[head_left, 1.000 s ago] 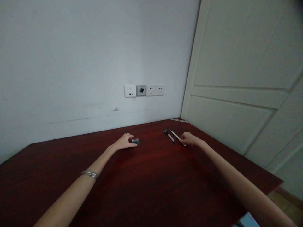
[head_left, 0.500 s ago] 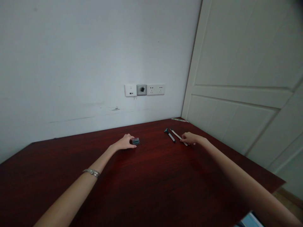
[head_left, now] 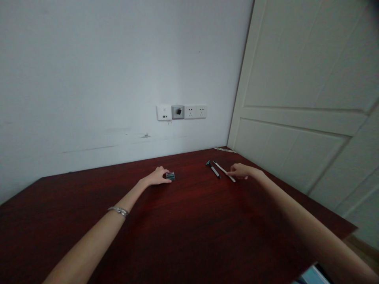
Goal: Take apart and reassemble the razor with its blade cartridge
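My left hand (head_left: 157,176) rests on the dark red table (head_left: 189,221) with its fingers curled against a small teal-and-grey block (head_left: 170,176), which sits on the wood at its fingertips. My right hand (head_left: 241,170) lies further right, fingers pinched on the near part of a thin white stick (head_left: 224,171) that lies flat on the table. Beside that stick, just to its left, lies a dark razor (head_left: 212,169) with a teal head, untouched. A metal bracelet (head_left: 118,211) circles my left wrist.
A white wall with a row of sockets (head_left: 181,112) stands behind the table. A cream panelled door (head_left: 308,98) closes off the right side. A thin pale strip (head_left: 225,150) lies at the table's far right corner. The table's right edge drops to the floor.
My right hand has shifted slightly right along the white stick. My left hand stays at the small block. The view has drifted a little.
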